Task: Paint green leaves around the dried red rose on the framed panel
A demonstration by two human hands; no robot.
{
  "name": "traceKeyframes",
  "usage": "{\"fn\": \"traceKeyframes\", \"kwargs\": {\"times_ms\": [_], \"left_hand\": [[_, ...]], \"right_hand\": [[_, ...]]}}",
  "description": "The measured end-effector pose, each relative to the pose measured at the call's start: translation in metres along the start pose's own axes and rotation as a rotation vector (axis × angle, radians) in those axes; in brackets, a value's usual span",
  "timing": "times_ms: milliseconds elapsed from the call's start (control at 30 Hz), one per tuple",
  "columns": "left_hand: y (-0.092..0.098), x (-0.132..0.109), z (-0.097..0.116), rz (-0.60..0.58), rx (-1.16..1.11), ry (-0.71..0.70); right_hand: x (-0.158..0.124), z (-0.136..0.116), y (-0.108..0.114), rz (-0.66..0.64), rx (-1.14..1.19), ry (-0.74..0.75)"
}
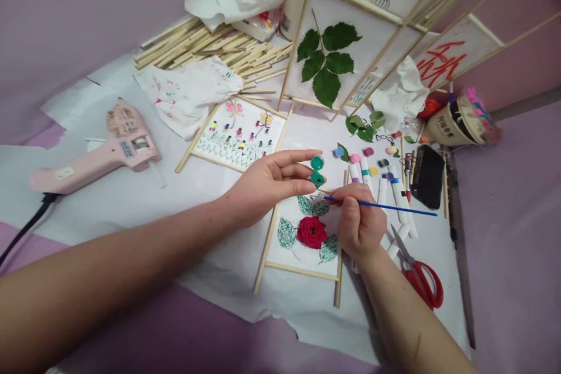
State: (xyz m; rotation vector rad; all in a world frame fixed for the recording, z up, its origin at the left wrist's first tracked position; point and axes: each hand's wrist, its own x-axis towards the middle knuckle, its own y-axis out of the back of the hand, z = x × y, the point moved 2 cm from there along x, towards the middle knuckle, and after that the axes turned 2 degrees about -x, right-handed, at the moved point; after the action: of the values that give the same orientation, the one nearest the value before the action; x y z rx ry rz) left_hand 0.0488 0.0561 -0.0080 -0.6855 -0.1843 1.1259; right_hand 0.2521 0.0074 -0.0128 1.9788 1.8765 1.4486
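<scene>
My left hand (276,182) is closed on a small green paint pot (316,179), whose round lid (317,162) stands flipped up. In my right hand (362,222) is a thin paintbrush (394,207) with a blue handle, pinched by the fingers; its tip points left, just below the pot. Under both hands lies a framed picture (289,254) on white paper with wooden sticks along its edges. A red rose (312,232) sits in its middle, with green-dabbed leaves (287,232) around it. My right hand covers part of the picture's right side.
To the left lies a pink glue gun (94,158). Wooden sticks (188,47) and a stained tissue (184,93) lie behind. A stick-framed lantern (326,52) stands at the back. Paint pots (355,158), markers (398,193), red-handled scissors (425,283), a phone (428,176) and a cup (451,123) are right.
</scene>
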Motion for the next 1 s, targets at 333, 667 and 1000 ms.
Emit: {"fn": "traceKeyframes", "kwargs": {"times_ms": [333, 667, 1000], "left_hand": [[0.0001, 0.0003, -0.0013, 0.007, 0.007, -0.013], [0.0002, -0.0001, -0.0003, 0.012, -0.032, 0.014], [0.0006, -0.0003, -0.0005, 0.027, -0.021, 0.027]], "right_hand": [[0.003, -0.0032, -0.0001, 0.003, -0.011, 0.025], [0.0044, -0.0036, 0.0001, -0.011, -0.028, 0.035], [0.0029, -0.0032, 0.0016, -0.005, -0.016, 0.037]]}}
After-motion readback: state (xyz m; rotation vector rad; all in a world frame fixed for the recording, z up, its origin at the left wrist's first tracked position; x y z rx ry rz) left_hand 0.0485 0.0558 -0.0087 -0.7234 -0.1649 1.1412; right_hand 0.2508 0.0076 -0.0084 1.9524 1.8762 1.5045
